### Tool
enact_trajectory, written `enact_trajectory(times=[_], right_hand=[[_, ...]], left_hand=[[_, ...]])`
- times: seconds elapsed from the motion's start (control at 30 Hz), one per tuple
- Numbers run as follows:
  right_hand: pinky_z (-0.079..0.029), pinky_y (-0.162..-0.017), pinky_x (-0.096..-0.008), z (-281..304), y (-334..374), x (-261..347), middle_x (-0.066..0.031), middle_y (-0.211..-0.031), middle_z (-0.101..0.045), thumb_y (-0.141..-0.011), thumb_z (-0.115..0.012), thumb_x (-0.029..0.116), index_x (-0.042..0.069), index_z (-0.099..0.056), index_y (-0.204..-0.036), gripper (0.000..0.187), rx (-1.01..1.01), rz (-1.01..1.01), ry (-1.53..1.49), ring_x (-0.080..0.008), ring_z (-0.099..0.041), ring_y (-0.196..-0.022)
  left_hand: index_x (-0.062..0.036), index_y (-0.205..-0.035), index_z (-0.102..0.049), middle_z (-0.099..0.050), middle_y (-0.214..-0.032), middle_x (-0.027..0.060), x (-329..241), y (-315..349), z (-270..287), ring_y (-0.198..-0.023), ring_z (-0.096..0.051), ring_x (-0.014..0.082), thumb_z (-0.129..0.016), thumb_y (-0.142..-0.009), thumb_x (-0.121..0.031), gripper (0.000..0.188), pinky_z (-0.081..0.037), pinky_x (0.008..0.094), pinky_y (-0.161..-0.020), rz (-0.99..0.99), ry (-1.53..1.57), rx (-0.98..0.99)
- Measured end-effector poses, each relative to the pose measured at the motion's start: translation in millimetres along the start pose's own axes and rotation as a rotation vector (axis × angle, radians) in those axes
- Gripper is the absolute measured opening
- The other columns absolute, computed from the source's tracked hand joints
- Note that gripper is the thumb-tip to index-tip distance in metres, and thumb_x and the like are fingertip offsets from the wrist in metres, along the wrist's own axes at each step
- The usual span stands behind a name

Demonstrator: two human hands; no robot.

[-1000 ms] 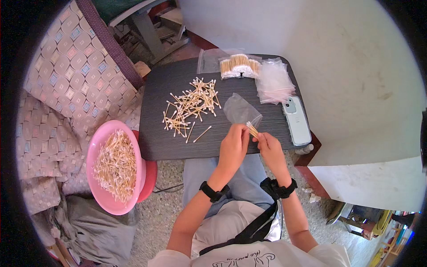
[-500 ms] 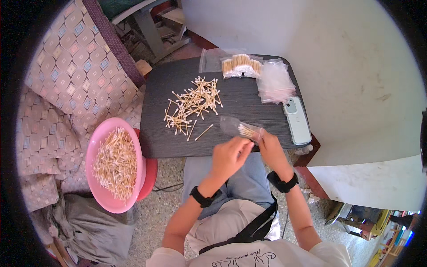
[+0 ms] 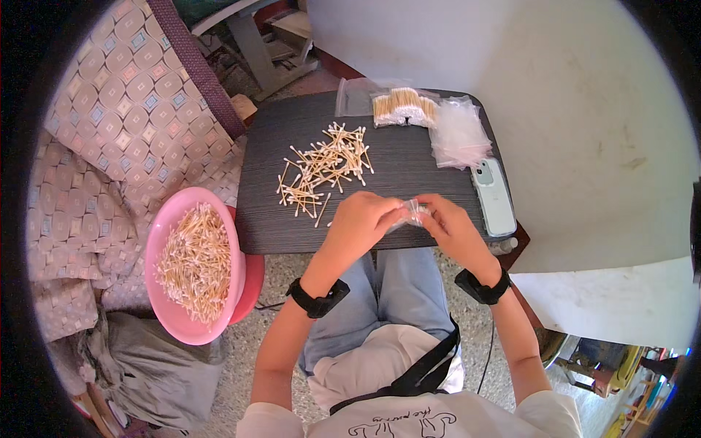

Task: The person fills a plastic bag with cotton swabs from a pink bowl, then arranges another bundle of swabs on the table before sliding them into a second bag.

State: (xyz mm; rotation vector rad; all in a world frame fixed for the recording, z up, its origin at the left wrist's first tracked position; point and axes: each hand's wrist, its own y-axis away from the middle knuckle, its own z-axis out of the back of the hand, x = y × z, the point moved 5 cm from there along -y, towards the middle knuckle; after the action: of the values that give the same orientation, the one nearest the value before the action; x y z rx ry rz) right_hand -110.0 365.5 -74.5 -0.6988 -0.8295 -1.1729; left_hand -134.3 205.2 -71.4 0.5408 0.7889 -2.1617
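Over the near edge of a small dark table (image 3: pixel 409 168), my left hand (image 3: pixel 361 223) and my right hand (image 3: pixel 453 226) meet. Both pinch a small clear plastic bag (image 3: pixel 412 213) with cotton swabs inside; the fingers hide most of it. A loose pile of wooden cotton swabs (image 3: pixel 325 166) lies on the table just beyond my left hand. Each wrist wears a black band.
A filled bag of swabs (image 3: pixel 403 107) and a stack of clear bags (image 3: pixel 456 131) lie at the table's far side. A phone (image 3: pixel 493 196) rests by the right edge. A pink bowl of swabs (image 3: pixel 193 263) sits on a red stool at my left, beside patterned cushions.
The bag, held up and open over the table a second ago, has come down and been squeezed flat between both hands, which moved closer together toward the table's near edge.
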Motion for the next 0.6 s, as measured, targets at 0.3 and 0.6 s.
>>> enact_trajectory(times=[0.3, 0.6], right_hand=[[-0.044, -0.064, -0.022, -0.6, -12.5, -23.9, -0.0011, -0.088, -0.059, -0.088, -0.063, 0.01, -0.001, -0.063, -0.101, 0.017, 0.007, -0.071, -0.54, -0.008, -0.054, -0.071], [-0.045, -0.067, -0.0219, -43.7, -13.6, -31.5, 0.002, -0.096, -0.058, -0.09, -0.062, 0.022, 0.007, -0.051, -0.119, 0.034, 0.48, -0.333, -1.105, -0.0064, -0.053, -0.075]], left_hand=[[-0.0067, -0.094, -0.068, -0.064, -0.068, 0.0128, -1.8, -4.2, 4.9, -0.055, -0.06, 0.0259, -0.062, -0.087, -0.019, 0.016, -0.044, 0.0326, -0.052, 0.102, 0.26, -0.139], [0.0001, -0.099, -0.067, -0.068, -0.071, 0.0085, 1.2, 10.0, 2.7, -0.062, -0.06, 0.0066, -0.061, -0.089, -0.014, 0.018, -0.045, 0.0232, -0.053, 0.228, 0.464, -0.158]])
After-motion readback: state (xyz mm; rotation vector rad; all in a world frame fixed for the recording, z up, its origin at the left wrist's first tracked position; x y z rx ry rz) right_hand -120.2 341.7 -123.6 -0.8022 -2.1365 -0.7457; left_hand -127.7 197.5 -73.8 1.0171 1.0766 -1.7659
